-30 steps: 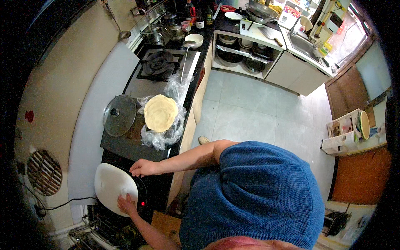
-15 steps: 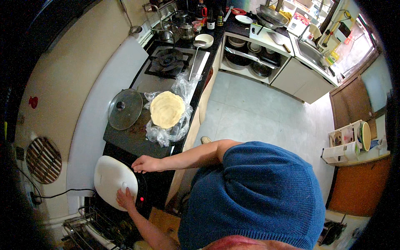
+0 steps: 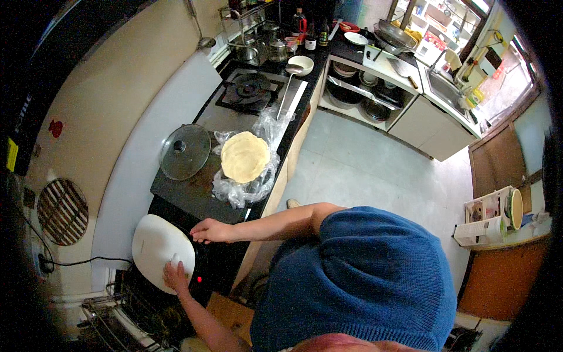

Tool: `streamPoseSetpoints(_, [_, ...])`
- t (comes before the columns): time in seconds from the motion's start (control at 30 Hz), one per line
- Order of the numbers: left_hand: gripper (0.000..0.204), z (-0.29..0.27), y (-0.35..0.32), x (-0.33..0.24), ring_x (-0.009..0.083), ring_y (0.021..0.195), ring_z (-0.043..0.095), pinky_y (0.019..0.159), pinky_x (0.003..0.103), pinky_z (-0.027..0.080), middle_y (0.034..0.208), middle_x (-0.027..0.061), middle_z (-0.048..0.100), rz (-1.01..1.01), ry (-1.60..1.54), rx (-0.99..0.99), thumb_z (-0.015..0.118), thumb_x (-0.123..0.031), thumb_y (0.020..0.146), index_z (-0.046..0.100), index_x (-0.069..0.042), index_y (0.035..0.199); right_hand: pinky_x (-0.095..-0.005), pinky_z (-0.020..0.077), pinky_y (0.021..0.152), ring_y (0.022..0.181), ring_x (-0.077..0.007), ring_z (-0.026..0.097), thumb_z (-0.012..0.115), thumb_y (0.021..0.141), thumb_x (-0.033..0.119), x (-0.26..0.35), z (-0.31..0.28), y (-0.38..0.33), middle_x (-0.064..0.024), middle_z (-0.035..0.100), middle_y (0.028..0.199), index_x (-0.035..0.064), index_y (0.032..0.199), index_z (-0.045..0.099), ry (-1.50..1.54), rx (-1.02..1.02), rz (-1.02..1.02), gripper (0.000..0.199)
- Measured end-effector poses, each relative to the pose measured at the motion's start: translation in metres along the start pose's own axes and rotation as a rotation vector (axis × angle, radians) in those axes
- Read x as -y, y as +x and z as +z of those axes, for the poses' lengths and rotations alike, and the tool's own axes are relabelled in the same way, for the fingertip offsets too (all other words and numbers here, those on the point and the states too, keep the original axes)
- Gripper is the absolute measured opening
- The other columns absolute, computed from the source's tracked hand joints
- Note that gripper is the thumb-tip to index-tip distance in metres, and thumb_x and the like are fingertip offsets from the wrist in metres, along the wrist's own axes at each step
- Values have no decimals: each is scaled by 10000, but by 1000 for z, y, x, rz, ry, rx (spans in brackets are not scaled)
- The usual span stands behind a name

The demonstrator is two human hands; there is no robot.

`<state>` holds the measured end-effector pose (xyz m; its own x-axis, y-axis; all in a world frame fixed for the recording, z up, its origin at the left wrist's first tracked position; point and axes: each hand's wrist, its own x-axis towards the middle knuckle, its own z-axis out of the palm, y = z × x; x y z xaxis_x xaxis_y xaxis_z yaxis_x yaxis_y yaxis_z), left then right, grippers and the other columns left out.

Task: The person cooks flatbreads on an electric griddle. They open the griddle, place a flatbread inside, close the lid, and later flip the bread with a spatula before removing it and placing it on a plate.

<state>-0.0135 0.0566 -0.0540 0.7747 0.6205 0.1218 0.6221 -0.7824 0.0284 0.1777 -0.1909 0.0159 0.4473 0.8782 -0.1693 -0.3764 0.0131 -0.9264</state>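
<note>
A white lid (image 3: 157, 249) with rounded corners stands tilted up over a dark round electric griddle (image 3: 201, 258), whose red light glows at the front. My left hand (image 3: 176, 277) grips the lid by its small handle near the edge. Beside the lid, my right hand (image 3: 211, 230) is closed in a pinch at the griddle's far rim; what the fingers hold, if anything, is too small to name. A round, pale flattened dough (image 3: 245, 157) lies on crumpled clear plastic wrap (image 3: 231, 190) on the counter, beyond my right hand.
A glass pan lid (image 3: 185, 151) lies left of the dough. Farther off are a gas burner (image 3: 251, 89), a ladle (image 3: 287, 88) and a white bowl (image 3: 301, 66). A wire rack (image 3: 111, 314) stands near the griddle. A power cord (image 3: 88, 260) runs along the wall.
The view has shifted slightly, so the counter things sit a little to the right. Both hands keep nearly the same places at the lid and the griddle rim.
</note>
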Motion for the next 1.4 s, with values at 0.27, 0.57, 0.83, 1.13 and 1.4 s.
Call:
streamPoseSetpoints(0.27, [533,-11,2,-12,390,1064,471,914,540,349,1173,140,519,-14,-64,52,546,-483,831,489,-107,1205,-247,493,697,834,-90,551,549,915,231,-6,-3,2,-32,628,972,-3,1191,547,-20,5,-9,362])
streamPoseSetpoints(0.57, [521,-4,2,5,384,1097,462,923,547,336,1230,160,504,50,-52,60,532,-468,859,470,-112,1235,-254,496,714,842,-101,558,553,912,244,-1,1,-4,-33,630,966,-13,1197,539,-11,8,-7,384])
streamPoseSetpoints(0.83, [550,-33,0,-33,368,1146,456,960,527,330,1257,139,497,-106,3,191,534,-476,854,463,-86,1236,-249,490,717,844,-98,555,551,911,256,-3,-5,-6,-32,625,961,-11,1198,535,-11,-14,2,392])
streamPoseSetpoints(1.13, [550,26,5,19,351,1097,487,899,506,379,1197,142,539,35,-2,6,564,-479,830,512,-65,1189,-263,507,720,838,-119,586,529,923,235,-7,-8,-2,-67,644,972,2,1182,543,21,-30,36,348])
streamPoseSetpoints(1.4, [474,-23,-3,-24,357,1047,491,901,516,365,1123,100,558,-32,-73,16,630,-436,788,535,-107,1115,-243,490,666,780,-109,570,551,905,193,-4,-6,-16,-67,642,917,-38,1143,556,79,-80,11,332])
